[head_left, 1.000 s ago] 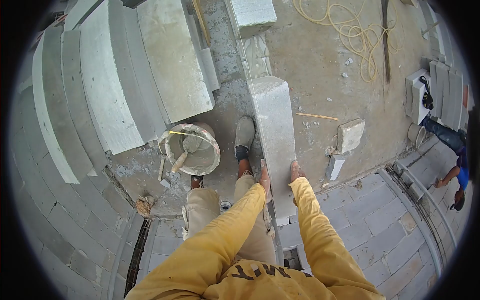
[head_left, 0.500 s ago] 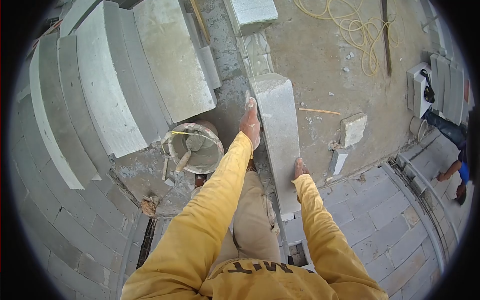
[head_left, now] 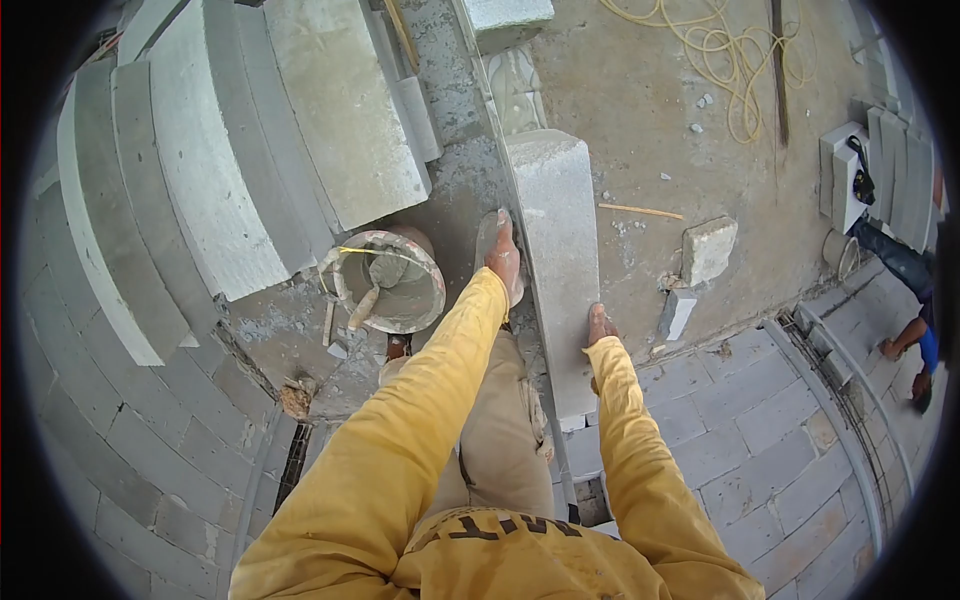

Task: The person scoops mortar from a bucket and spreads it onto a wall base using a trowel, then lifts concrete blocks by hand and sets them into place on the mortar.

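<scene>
A long pale grey concrete block [head_left: 558, 230] lies lengthwise in front of me. My left hand [head_left: 505, 260] is just off its left side, fingers stretched forward; whether it touches the block I cannot tell. My right hand [head_left: 599, 325] rests against the block's right edge near its closer end, with the lower fingers hidden. A bucket of wet mortar [head_left: 437, 290] stands left of my left hand. In it a trowel [head_left: 365, 305] lies with its handle over the rim.
Large concrete blocks [head_left: 345, 110] are stacked at the left. Ahead, another block [head_left: 510, 15] sits beyond a patch of spread mortar [head_left: 515, 90]. A yellow hose [head_left: 735, 85], a wooden stick [head_left: 640, 211] and a broken block piece [head_left: 708, 250] lie at the right. A person's arm [head_left: 905, 338] shows far right.
My left hand has drawn back a little toward me along the block's left side. My right hand keeps its place on the block. The view has shifted slightly.
</scene>
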### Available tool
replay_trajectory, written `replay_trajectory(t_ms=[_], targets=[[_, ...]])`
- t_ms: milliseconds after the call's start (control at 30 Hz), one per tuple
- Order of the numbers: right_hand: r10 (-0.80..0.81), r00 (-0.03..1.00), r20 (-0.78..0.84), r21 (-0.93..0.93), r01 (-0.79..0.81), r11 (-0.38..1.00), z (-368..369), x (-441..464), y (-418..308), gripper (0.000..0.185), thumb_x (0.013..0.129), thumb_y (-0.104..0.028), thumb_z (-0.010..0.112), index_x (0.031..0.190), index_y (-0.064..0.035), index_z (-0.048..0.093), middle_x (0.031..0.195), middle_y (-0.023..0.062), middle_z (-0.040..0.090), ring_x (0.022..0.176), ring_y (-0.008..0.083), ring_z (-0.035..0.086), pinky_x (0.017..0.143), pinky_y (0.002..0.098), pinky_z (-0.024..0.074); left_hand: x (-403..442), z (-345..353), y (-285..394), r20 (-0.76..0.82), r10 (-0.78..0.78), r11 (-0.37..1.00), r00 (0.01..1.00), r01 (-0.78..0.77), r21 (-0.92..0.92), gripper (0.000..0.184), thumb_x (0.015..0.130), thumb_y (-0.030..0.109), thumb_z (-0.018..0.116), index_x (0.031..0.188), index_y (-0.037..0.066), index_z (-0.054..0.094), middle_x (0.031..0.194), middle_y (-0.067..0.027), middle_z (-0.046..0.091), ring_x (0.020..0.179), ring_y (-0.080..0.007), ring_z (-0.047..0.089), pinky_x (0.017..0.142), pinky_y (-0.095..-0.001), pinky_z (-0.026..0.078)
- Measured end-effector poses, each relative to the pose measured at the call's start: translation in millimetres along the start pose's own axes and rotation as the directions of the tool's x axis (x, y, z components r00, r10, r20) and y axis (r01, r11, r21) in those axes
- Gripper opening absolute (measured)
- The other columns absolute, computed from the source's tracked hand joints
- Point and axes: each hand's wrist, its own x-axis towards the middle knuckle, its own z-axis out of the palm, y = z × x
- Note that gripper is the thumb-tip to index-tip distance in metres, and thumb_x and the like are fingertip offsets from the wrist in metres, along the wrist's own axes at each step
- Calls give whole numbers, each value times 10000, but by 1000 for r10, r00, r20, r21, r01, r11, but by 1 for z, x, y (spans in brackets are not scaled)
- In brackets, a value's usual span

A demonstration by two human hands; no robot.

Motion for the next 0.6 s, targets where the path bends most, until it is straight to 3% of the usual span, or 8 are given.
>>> replay_trajectory(t_ms=[100,133,233,267,333,433,533,600], targets=[[-113,990,-89,62,119,991,-3,25,22,850,848,-727,417,1203,25,592,1187,223,613,1153,338,545,968,417,401,-14,-10,-46,-179,-143,981,973,164,106,944,822,763,388,1515,172,136,1561,-97,187,1392,-349,244,1046,-666,194],[-158,979,-131,96,171,981,-6,29,23,865,842,-730,430,1195,42,591,1190,219,611,1145,321,546,970,408,397,-8,-23,-68,-217,-205,968,954,230,97,970,801,788,387,1512,172,157,1566,-97,177,1399,-356,222,1040,-676,187],[-383,918,-106,313,397,863,-14,-30,-37,680,894,-604,468,1166,0,621,1018,251,662,994,386,620,861,440,454,43,-92,-155,-464,-161,906,871,317,281,938,806,780,389,1494,163,229,1563,-106,195,1400,-340,229,1046,-648,205],[-343,930,-135,216,365,905,-16,-43,-52,676,895,-602,463,1152,2,626,1002,257,660,979,399,620,847,447,458,42,-95,-164,-502,-153,897,851,333,291,922,812,772,388,1487,159,252,1560,-109,205,1398,-336,239,1046,-640,215],[-272,940,-207,20,282,959,-19,-56,-71,672,897,-600,451,1122,6,635,970,270,656,947,425,620,819,461,466,32,-87,-167,-492,-173,894,853,346,285,919,814,771,384,1487,159,252,1559,-110,207,1396,-336,242,1047,-639,216],[-236,950,-206,-26,235,972,-12,-35,-58,690,893,-614,430,1090,13,640,953,287,648,948,459,606,811,480,469,15,-64,-169,-345,-230,931,910,309,196,916,817,770,379,1487,158,252,1558,-111,209,1395,-337,245,1048,-638,216],[-246,950,-194,-85,233,969,-8,-23,-49,768,897,-650,387,971,69,646,818,236,645,812,291,615,724,435,472,8,-48,-163,-232,-245,952,941,279,127,913,819,768,374,1487,158,252,1557,-112,211,1393,-339,249,1049,-638,216],[-270,943,-197,-19,271,962,-7,-22,-49,744,884,-651,403,1045,35,645,913,277,643,904,412,604,785,472,468,6,-43,-160,-213,-241,956,947,270,118,910,821,767,371,1487,157,252,1556,-112,212,1391,-339,252,1049,-637,217]])
